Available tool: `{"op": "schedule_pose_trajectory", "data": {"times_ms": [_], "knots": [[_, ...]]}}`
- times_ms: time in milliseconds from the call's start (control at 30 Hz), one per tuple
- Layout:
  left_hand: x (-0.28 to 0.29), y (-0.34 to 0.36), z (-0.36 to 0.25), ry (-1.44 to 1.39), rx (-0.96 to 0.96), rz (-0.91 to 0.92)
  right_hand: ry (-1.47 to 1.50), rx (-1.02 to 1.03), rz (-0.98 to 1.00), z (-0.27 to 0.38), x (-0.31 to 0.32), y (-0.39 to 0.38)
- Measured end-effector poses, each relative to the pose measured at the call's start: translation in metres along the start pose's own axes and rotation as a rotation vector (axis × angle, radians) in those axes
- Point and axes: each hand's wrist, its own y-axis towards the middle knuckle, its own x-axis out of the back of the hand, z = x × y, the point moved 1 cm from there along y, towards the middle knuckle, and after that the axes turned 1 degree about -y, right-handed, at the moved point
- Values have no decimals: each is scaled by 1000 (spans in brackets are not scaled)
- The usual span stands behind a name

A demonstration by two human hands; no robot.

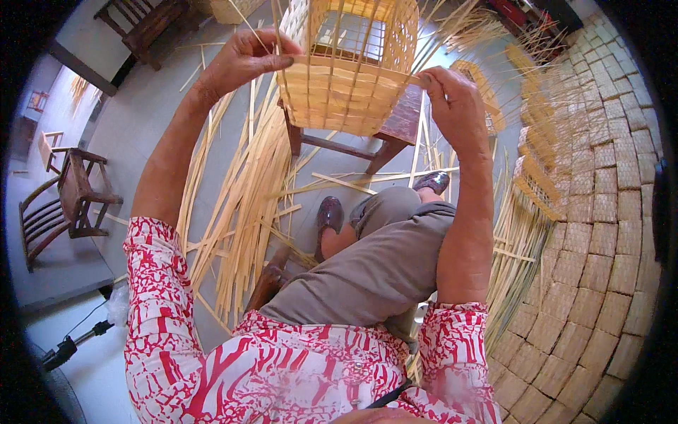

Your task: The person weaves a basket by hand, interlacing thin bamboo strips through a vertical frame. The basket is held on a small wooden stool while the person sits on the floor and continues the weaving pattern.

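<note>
A partly woven bamboo basket (342, 102) is at the far middle, on a low dark-red wooden bench (401, 121). Its lower wall is closely woven, while bare upright stakes stand above. A flat bamboo strip (353, 69) runs across the near wall among the stakes. At the basket's left corner, my left hand (248, 62) is closed, thumb and fingers pinching the strip near its edge. My right hand (454, 99) is closed at the right corner, its fingertips pinching the strip's other end. Part of each grip is hidden behind the fingers.
Long loose bamboo strips (236, 226) cover the floor left of the bench. Stacked woven pieces (593, 261) line the right side, with open-weave baskets (537, 184) beside them. Thin stakes (487, 32) stick out at far right. A wooden chair (81, 191) stands at left.
</note>
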Motion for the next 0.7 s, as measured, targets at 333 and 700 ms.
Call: {"op": "schedule_pose_trajectory", "data": {"times_ms": [333,700], "knots": [[-21,-9,30,-367,-36,-499,107,-60,243,23,12,-8],[-69,5,34,-360,-156,-690,98,-154,334,47,19,-6]]}}
